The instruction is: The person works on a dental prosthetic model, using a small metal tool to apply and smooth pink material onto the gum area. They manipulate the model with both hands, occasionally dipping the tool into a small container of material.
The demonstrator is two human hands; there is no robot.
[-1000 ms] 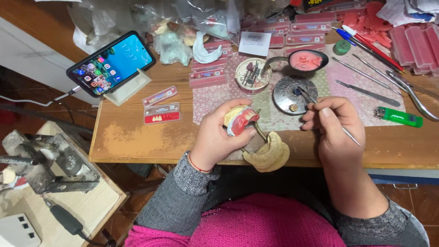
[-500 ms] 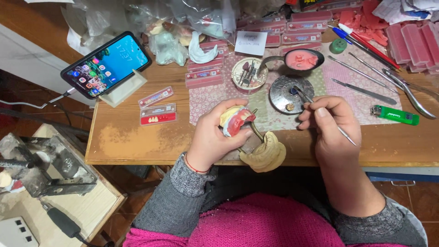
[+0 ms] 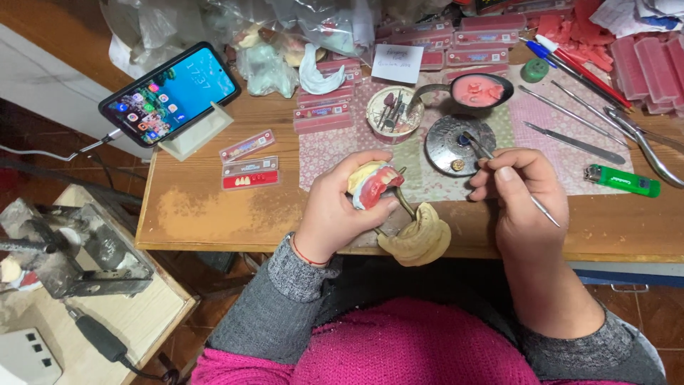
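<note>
Barely shifted since before, the left hand (image 3: 340,207) grips the pink wax denture model (image 3: 374,184) at frame centre, teeth partly set, while the right hand (image 3: 524,196) pinches a metal tool (image 3: 499,167) over the round burner (image 3: 459,145).

The left hand (image 3: 342,207) is covering much of the pink wax denture (image 3: 374,184) — its teeth are showing too small to count; pliers (image 3: 652,153) are running off the right edge.
</note>
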